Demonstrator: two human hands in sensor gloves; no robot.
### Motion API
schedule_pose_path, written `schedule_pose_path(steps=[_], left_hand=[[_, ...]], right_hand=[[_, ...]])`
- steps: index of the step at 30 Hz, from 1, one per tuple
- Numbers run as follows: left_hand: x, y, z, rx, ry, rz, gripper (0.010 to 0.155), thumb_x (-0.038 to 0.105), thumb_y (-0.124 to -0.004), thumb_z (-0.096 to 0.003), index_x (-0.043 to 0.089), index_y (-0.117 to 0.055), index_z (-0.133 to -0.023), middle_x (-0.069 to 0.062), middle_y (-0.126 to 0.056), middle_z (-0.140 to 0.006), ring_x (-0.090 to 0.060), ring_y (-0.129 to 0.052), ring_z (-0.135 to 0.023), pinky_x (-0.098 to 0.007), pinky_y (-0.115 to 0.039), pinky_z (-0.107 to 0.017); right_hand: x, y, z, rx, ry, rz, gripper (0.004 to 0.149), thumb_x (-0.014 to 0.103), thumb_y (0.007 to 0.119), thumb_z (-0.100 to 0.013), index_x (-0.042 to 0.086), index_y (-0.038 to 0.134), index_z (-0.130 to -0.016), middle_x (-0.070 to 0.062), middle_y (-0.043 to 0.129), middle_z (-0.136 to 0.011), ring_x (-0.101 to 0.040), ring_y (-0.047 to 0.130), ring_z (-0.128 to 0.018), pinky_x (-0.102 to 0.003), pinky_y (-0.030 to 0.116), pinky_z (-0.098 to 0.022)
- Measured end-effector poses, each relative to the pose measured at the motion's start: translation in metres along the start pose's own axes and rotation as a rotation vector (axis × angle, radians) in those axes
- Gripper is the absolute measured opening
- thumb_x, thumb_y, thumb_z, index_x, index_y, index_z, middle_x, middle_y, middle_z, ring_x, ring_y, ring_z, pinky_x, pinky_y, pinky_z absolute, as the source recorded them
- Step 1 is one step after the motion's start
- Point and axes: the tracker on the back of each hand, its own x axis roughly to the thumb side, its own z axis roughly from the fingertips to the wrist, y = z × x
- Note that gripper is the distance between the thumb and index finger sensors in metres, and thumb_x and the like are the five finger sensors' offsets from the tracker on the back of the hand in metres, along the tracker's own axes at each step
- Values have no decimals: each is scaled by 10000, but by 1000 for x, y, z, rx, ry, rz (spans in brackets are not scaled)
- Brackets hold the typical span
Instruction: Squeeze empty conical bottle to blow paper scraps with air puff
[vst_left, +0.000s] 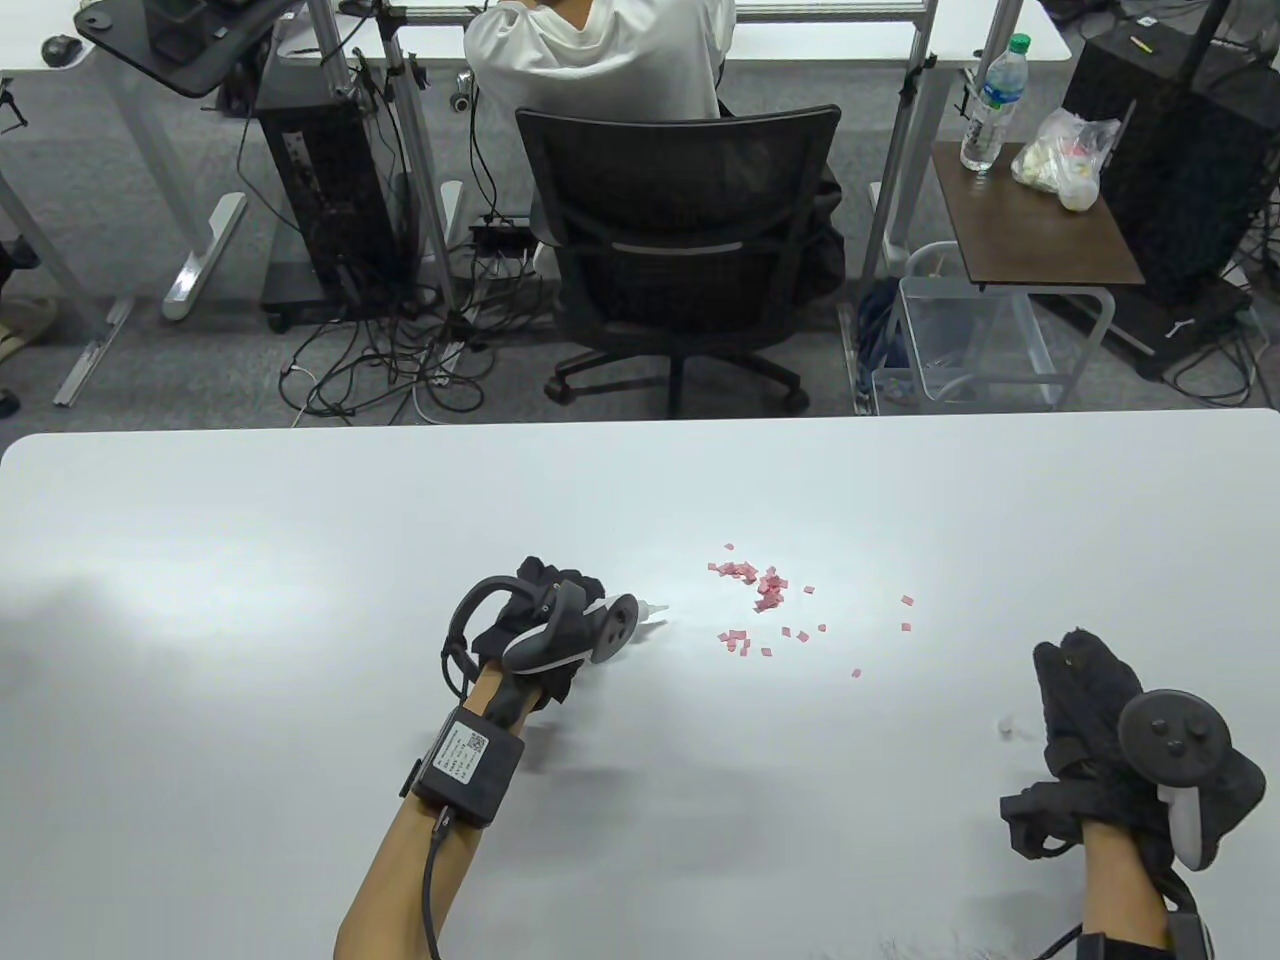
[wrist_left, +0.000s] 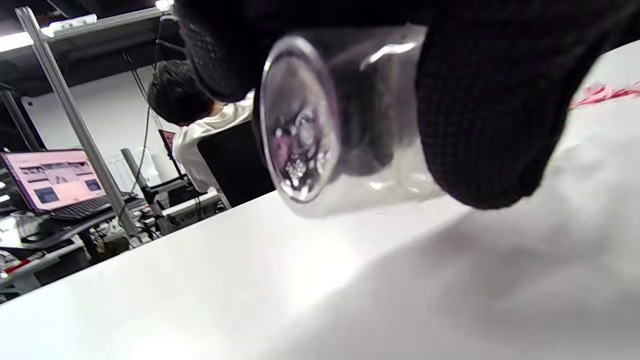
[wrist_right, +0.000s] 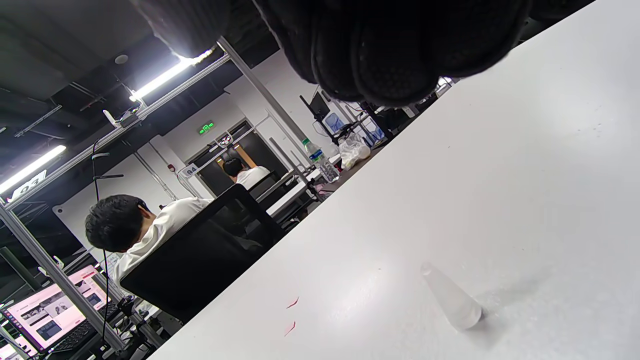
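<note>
The left hand (vst_left: 545, 625) grasps the clear conical bottle (wrist_left: 320, 125) lying sideways low over the white table (vst_left: 300, 600), its nozzle (vst_left: 655, 607) aimed at the pink paper scraps (vst_left: 765, 595) just beyond — the right hand (vst_left: 1100, 720), past the scraps, rests released beside a small clear cap (wrist_right: 452, 298).
</note>
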Motion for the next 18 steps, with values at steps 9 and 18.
schedule_pose_path(steps=[9,18], left_hand=[[1,3,0,-21,-37,4,686,444,-1068,-333,270,-840,-956,7,-979,-907,-221,-1040,-795,-468,-682,-782],[-2,4,2,9,-8,-41,630,421,-1064,-320,255,-884,-900,21,-1026,-837,-207,-1085,-736,-450,-726,-762]], right_hand=[[0,-1,0,-6,3,-1,618,473,708,-591,55,729,-1047,-228,847,-862,-366,899,-679,-590,756,-559],[0,-1,0,-8,1,-3,624,476,707,-590,53,726,-1048,-230,846,-863,-368,897,-681,-590,756,-560]])
